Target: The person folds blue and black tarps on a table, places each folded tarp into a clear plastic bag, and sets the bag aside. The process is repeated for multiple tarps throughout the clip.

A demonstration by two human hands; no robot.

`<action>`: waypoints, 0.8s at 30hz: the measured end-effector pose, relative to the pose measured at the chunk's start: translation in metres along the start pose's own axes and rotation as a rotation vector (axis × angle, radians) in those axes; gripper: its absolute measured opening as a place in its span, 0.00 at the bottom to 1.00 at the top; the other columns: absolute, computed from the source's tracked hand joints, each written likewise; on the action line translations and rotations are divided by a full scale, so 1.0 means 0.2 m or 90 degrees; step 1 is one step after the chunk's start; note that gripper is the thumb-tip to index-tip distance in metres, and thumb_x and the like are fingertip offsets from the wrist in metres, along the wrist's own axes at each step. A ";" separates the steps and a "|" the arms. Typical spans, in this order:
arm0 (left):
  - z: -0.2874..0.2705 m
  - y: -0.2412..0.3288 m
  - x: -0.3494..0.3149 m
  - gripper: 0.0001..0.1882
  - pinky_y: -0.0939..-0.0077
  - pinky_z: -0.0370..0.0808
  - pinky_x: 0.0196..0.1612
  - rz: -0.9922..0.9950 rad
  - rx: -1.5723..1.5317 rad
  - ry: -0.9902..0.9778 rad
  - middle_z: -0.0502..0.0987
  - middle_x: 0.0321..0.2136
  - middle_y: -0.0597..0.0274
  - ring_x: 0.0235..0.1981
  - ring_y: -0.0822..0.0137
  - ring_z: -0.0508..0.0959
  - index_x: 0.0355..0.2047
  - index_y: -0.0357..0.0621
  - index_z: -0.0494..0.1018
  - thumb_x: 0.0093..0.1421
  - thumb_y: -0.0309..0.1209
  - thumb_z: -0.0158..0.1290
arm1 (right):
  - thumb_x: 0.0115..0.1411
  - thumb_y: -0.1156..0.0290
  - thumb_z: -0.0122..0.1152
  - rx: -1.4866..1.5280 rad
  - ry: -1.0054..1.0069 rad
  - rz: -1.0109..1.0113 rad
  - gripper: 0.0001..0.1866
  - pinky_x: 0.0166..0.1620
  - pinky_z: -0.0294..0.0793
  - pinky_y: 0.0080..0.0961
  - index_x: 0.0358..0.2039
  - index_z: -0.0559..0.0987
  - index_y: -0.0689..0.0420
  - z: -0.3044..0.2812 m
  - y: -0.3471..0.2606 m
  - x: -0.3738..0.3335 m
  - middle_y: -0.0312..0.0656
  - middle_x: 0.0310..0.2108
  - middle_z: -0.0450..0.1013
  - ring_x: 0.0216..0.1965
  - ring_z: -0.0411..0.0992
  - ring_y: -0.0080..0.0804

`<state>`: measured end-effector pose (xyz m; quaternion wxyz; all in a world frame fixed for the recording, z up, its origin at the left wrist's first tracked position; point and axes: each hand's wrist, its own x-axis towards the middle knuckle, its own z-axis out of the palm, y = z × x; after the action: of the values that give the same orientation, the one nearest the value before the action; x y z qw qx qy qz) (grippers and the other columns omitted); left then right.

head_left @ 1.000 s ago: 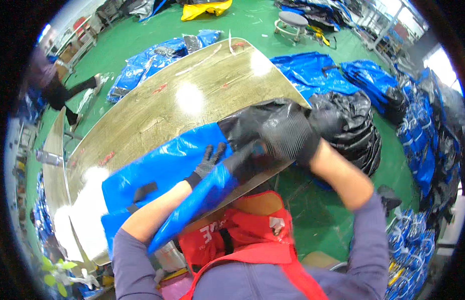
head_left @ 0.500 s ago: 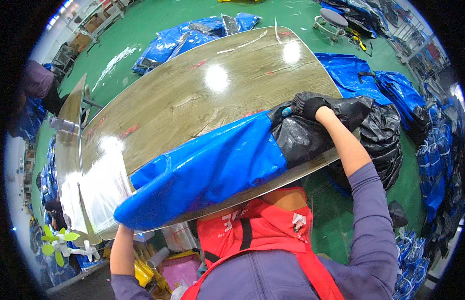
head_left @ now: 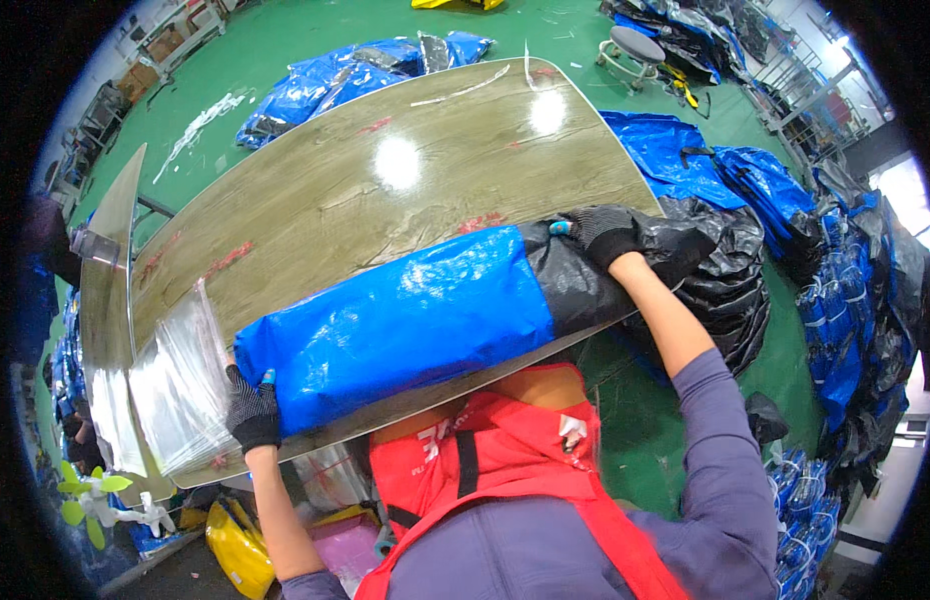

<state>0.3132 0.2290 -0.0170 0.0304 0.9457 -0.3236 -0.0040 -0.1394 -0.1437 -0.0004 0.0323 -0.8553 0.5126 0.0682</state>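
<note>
A long folded bag or cover, its blue part (head_left: 395,325) on the left and its black part (head_left: 575,285) on the right, lies across the near side of a wood-patterned table. My left hand (head_left: 253,412), in a dark knit glove with a teal thumb tip, rests at the bag's left end with thumb and fingers apart. Beside it lies a pile of clear plastic sleeves (head_left: 185,385). Gloved the same way, my right hand (head_left: 603,235) grips the black part near its upper edge. Loose black material spreads from there past the table's right edge.
The glossy table (head_left: 315,210) curves along its far edge. Blue bundles (head_left: 355,80) lie on the green floor beyond it. More blue and black material (head_left: 725,190) is heaped at the right. A round stool (head_left: 633,50) stands far right, and a small green fan (head_left: 93,490) sits at the lower left.
My left hand, hidden behind the bag's left end before, now shows on that end. The blue part lies flatter and straighter. My right hand stays on the black part.
</note>
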 end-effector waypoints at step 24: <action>0.14 2.10 -0.52 0.54 0.45 0.41 0.67 0.760 -0.189 -0.020 0.56 0.61 0.33 0.64 0.37 0.53 0.61 0.32 0.58 0.47 0.68 0.50 | 0.55 0.56 0.66 0.756 0.661 0.380 0.33 0.44 0.73 0.36 0.58 0.67 0.57 0.35 0.63 -0.56 0.51 0.51 0.69 0.46 0.72 0.45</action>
<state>-0.0267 -0.0412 -0.0217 0.1541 0.5868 -0.7937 -0.0449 -0.3078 -0.0968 -0.0513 0.2177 -0.4477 0.6176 -0.6089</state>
